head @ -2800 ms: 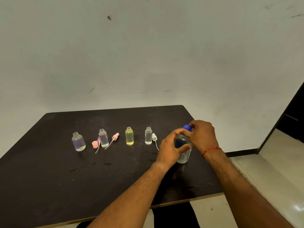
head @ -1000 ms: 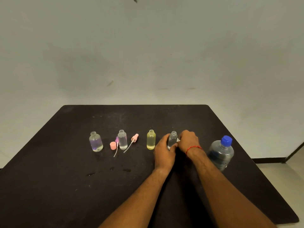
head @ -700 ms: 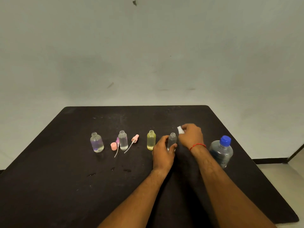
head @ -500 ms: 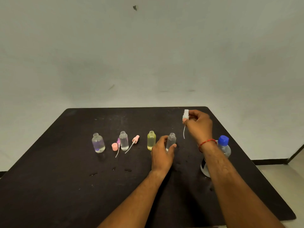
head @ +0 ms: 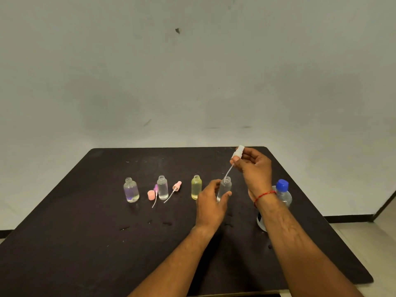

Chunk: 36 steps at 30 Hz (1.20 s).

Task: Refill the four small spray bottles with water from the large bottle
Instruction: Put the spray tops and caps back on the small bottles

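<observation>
Several small uncapped spray bottles stand in a row on the black table (head: 85,243): a purple-tinted bottle (head: 131,190), a clear bottle (head: 162,187), a yellow bottle (head: 196,187) and a clear right-end bottle (head: 225,188). My left hand (head: 211,204) grips the right-end bottle. My right hand (head: 254,169) pinches a white spray head (head: 238,151) above it, its thin tube slanting down to the bottle's mouth. The large water bottle (head: 282,192) with a blue cap stands to the right, partly behind my right forearm.
A pink cap (head: 151,195), a purple spray head (head: 155,188) and a pink spray head (head: 177,186) with thin tubes lie between the small bottles. Small wet spots mark the table in front of the row. A pale wall rises behind; floor shows at right.
The large bottle was capped and set down at the right. My right hand picked the white spray head off the table and lifted it over the right-end bottle, which my left hand took hold of.
</observation>
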Tool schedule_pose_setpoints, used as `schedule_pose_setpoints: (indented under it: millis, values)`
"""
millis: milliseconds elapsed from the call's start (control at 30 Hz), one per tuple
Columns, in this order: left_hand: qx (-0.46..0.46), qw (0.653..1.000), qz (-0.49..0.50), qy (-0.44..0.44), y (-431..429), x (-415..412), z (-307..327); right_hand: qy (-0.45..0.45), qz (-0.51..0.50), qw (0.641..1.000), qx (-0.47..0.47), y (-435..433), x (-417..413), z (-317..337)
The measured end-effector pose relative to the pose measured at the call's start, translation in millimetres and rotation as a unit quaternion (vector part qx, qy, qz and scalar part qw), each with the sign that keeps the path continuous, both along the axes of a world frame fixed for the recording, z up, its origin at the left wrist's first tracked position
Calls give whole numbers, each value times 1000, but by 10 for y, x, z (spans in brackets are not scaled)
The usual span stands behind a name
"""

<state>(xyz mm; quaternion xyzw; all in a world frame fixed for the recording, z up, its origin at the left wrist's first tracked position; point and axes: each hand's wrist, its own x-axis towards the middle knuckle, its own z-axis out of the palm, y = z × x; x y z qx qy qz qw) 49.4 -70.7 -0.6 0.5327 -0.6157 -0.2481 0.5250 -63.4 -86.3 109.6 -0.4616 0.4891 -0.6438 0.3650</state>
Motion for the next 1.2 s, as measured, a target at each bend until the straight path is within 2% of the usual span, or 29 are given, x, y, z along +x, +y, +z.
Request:
schedule_pose_setpoints:
  millis: [200, 433, 767, 1000, 1200]
  values:
    - [-11, 1000, 10, -13, 76, 23, 51, -20, -12, 999, -22, 61, -38, 107]
    - [-22, 1000, 11, -16, 129, 9, 112, 5, 6, 1000, -12, 143, -45, 50]
    - [-45, 999, -8, -19, 190, 5, 219, 116, 82, 989, 40, 262, -40, -158]
    - [-49, 999, -11, -20, 235, 29, 234, 222, 47, 974, 23, 289, -48, -164]
    - [-56, 998, -19, -7, 263, 34, 227, 277, 19, 961, 8, 306, -31, -189]
